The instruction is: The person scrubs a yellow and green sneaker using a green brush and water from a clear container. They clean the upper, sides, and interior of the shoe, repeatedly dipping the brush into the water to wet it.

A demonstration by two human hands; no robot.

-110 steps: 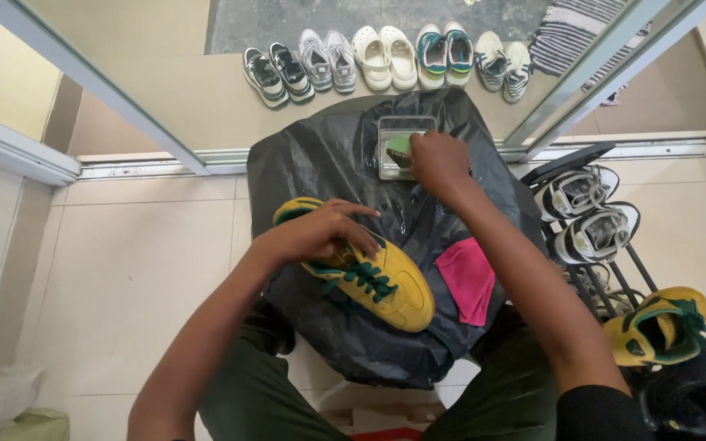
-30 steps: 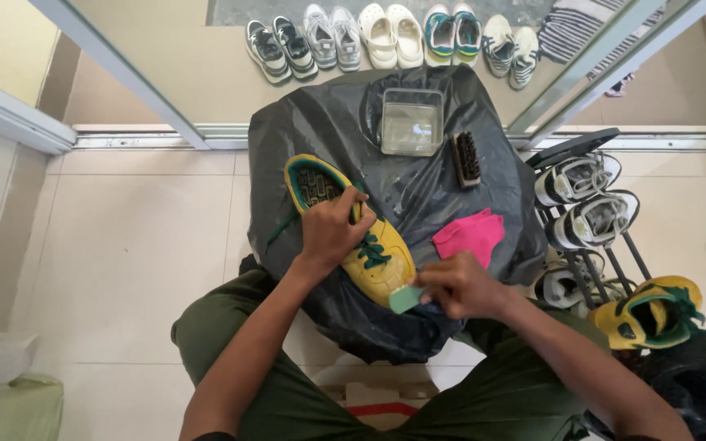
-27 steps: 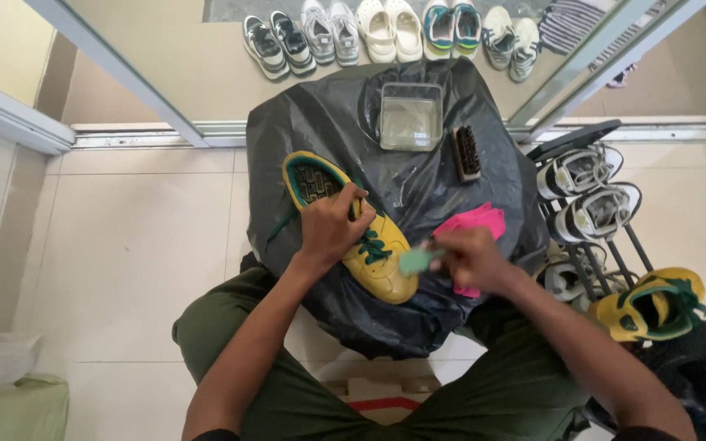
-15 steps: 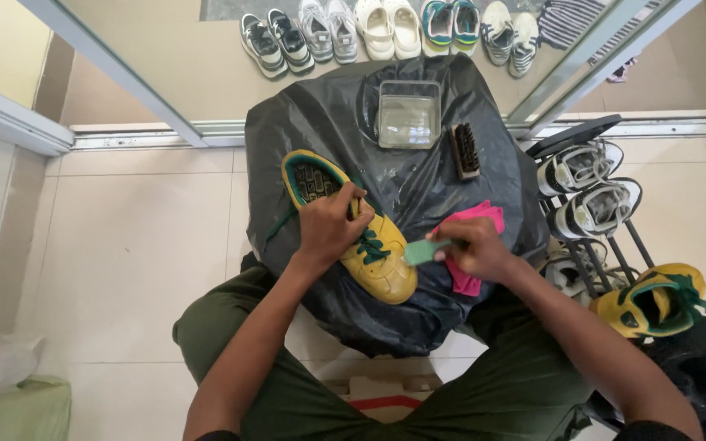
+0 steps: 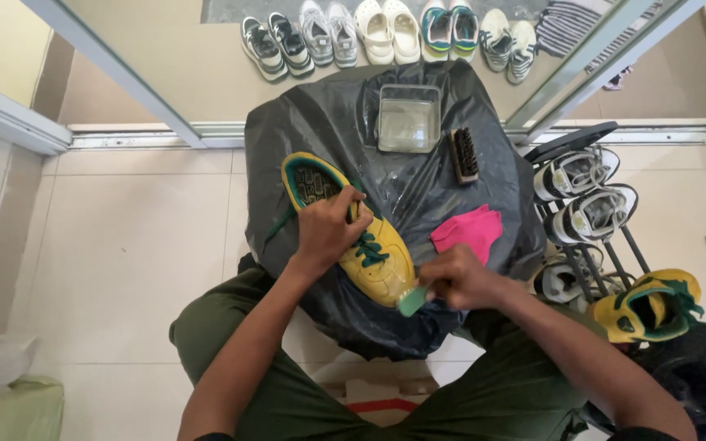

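A yellow sneaker with green laces and green lining (image 5: 369,253) lies on a black plastic sheet (image 5: 328,122) spread over my lap. My left hand (image 5: 328,229) grips the sneaker across its middle, over the laces. My right hand (image 5: 455,278) holds a small green sponge (image 5: 411,300) pressed against the sneaker's toe. A pink cloth (image 5: 467,230) lies on the sheet just beyond my right hand.
A clear tub of water (image 5: 408,120) and a dark brush (image 5: 462,154) sit at the sheet's far side. A shoe rack (image 5: 590,204) with white sneakers stands on the right, with the matching yellow sneaker (image 5: 647,304) beside it. Several pairs of shoes (image 5: 386,28) line the floor beyond the door track.
My right hand left the tub, came back with the green sponge and moved it along the sneaker's side down to the toe. My left hand kept its hold on the sneaker.
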